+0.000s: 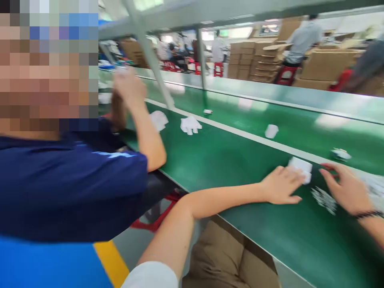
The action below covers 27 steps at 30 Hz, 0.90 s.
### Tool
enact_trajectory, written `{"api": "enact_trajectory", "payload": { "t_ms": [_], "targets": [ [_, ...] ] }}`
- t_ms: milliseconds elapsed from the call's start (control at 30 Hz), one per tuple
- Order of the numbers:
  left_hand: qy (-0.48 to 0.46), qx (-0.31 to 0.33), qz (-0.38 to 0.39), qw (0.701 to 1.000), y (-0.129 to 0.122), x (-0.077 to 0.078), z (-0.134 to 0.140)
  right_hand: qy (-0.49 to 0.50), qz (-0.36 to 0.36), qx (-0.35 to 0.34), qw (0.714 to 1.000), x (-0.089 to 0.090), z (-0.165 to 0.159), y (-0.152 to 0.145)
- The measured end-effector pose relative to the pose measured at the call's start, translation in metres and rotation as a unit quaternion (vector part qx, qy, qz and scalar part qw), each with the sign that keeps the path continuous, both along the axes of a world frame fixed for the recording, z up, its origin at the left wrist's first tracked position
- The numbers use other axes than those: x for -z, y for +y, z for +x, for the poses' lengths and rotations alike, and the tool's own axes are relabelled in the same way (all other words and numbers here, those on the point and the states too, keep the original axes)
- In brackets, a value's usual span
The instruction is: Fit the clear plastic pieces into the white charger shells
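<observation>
My left hand [282, 186] lies palm down on the green surface [234, 160], fingers stretched out. Its fingertips touch or overlap a flat white piece [302, 166], whose kind I cannot make out. To its right, my right hand [349, 190], with a dark bead bracelet at the wrist, has its thumb and index finger apart and shows nothing held between them. A small pile of slim whitish pieces [324, 201], blurred by motion, lies between the two hands, close to the right thumb.
A co-worker in a dark blue shirt [72, 192] sits at my left, forearms raised. White pieces [191, 125] lie in front of that person. A white item [271, 131] and a small whitish part [341, 154] rest beyond the pale dividing strip [249, 136]. Metal posts [201, 60] rise behind.
</observation>
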<state>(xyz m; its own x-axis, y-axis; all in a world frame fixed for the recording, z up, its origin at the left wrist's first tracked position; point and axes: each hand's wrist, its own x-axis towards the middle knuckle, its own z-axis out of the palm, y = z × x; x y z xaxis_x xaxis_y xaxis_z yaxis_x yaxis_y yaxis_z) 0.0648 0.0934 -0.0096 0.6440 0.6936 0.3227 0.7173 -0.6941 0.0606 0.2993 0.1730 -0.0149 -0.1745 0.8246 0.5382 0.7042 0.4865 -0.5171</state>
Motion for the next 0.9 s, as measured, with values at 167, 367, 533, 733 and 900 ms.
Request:
{"api": "enact_trajectory", "payload": {
  "t_ms": [167,367,533,733,900],
  "targets": [
    [-0.077,0.056,-0.033,0.995,0.011,0.013,-0.007,-0.054,-0.028,0.086,0.994,0.001,0.018,-0.037],
    [-0.087,0.075,-0.025,0.993,0.018,0.009,-0.007,-0.002,-0.026,0.084,0.996,0.011,0.023,-0.039],
    [-0.057,0.103,0.001,0.993,0.031,0.007,-0.008,0.003,-0.059,0.078,0.995,0.007,0.023,-0.040],
    [-0.085,0.124,0.002,0.989,0.039,0.009,-0.022,0.055,-0.224,0.046,0.972,-0.004,0.031,-0.040],
    [-0.095,0.124,0.003,0.988,0.041,0.004,-0.031,0.070,-0.297,0.019,0.952,-0.014,0.035,-0.038]
  ]
}}
